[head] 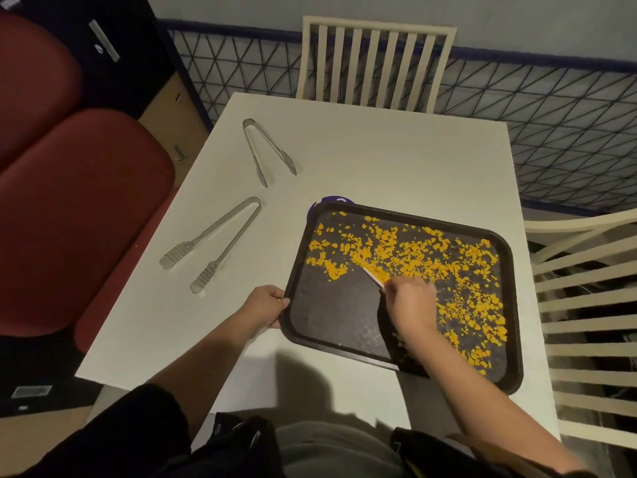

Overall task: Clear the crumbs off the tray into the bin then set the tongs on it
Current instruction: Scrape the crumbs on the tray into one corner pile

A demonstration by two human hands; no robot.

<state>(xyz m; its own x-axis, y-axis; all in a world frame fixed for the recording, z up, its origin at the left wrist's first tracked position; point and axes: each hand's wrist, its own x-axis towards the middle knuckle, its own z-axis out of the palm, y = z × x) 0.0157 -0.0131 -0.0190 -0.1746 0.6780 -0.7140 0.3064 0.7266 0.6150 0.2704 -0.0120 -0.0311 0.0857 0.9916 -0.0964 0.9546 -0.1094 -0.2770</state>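
A dark brown tray (331, 326) lies on the white table (396, 157), strewn with several orange crumbs (413, 250) over its far and right parts; the near-left part is bare. My left hand (265, 305) grips the tray's left rim. My right hand (410, 298) is over the tray's middle, closed on a thin flat scraper (372, 276) whose edge touches a heap of crumbs. Two pairs of tongs lie on the table to the left: clear plastic tongs (213, 241) nearer, metal tongs (265, 151) farther. No bin is in view.
A purple object (331, 200) peeks out from under the tray's far-left corner. Cream slatted chairs stand at the far side (375, 63) and the right side (586, 305). A red padded bench (69, 201) runs along the left of the table.
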